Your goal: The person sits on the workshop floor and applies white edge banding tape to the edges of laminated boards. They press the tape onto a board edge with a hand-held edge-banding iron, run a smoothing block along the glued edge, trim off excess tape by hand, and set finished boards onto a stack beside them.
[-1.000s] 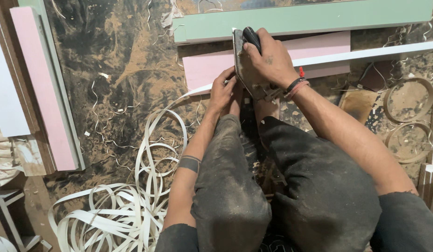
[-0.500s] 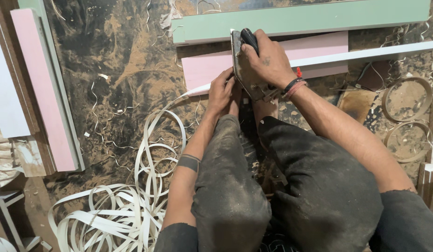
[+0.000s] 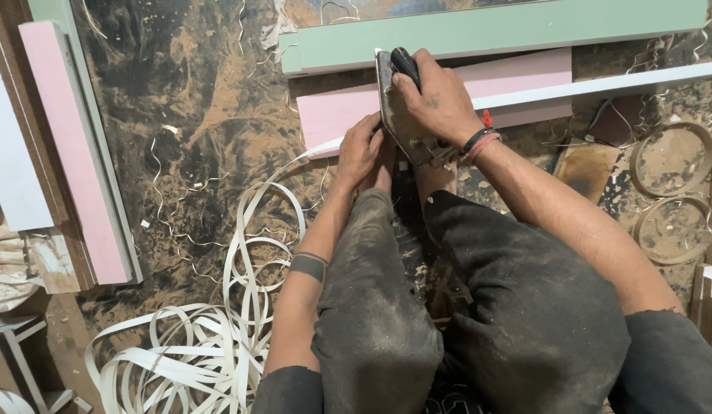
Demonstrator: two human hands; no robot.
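Little has shifted since the earlier frame: the right hand [image 3: 436, 103] keeps its fingers wrapped around the flat grey metal iron [image 3: 398, 115] at twelve o'clock, over the smooth pink board [image 3: 517, 80]. The left hand [image 3: 360, 149] presses the white edge-band strip [image 3: 314, 157], fingers curled.

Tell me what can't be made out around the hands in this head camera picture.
- Head view: the underside of the grey metal hand tool with black grip is hidden by the right hand.
- What the left hand presses is covered by its fingers.
- The pale green board is cut off by the top edge.
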